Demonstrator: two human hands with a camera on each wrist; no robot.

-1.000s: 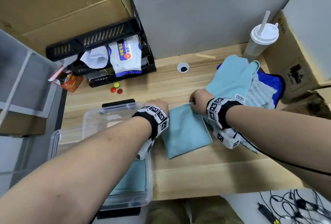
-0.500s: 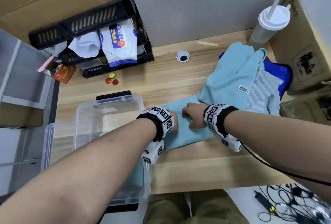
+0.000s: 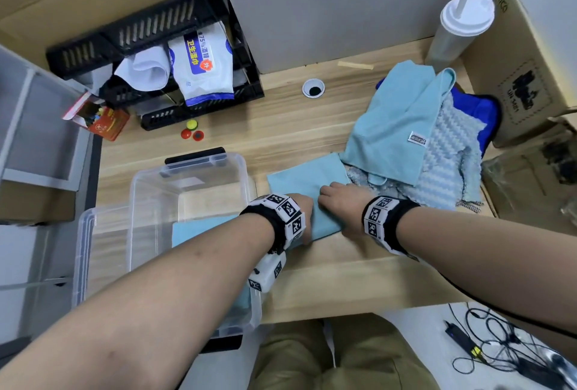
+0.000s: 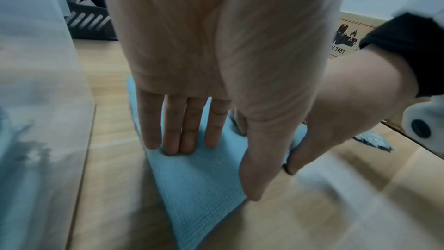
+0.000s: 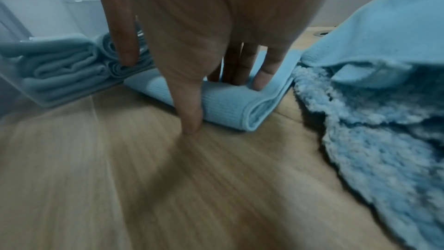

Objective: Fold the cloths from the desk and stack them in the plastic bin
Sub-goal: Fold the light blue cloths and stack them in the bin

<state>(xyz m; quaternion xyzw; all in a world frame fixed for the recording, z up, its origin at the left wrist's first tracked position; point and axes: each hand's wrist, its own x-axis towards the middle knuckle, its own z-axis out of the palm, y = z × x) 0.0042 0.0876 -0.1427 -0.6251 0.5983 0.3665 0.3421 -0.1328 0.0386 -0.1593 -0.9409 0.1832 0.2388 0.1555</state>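
Observation:
A folded light blue cloth (image 3: 307,179) lies on the wooden desk just right of the clear plastic bin (image 3: 135,202). My left hand (image 3: 304,208) presses its near left part with straight fingers (image 4: 182,130). My right hand (image 3: 338,200) lies flat on its near right part, fingers (image 5: 242,67) straight and thumb touching the desk. The cloth (image 5: 228,105) shows a rounded fold at its near end. Folded blue cloths (image 5: 60,64) lie stacked in the bin. A loose pile of cloths (image 3: 402,127) sits at the right.
The pile holds a ribbed pale cloth (image 3: 452,152) and a dark blue one (image 3: 477,108). A cardboard box (image 3: 524,71) and a lidded cup (image 3: 456,30) stand at the back right. A black crate (image 3: 150,33) with wipes stands at the back left, with bottle caps (image 3: 190,130) in front of it.
Both hands have moved from the cloth's far corners to its near part and now press it flat. The cloth stays beside the bin.

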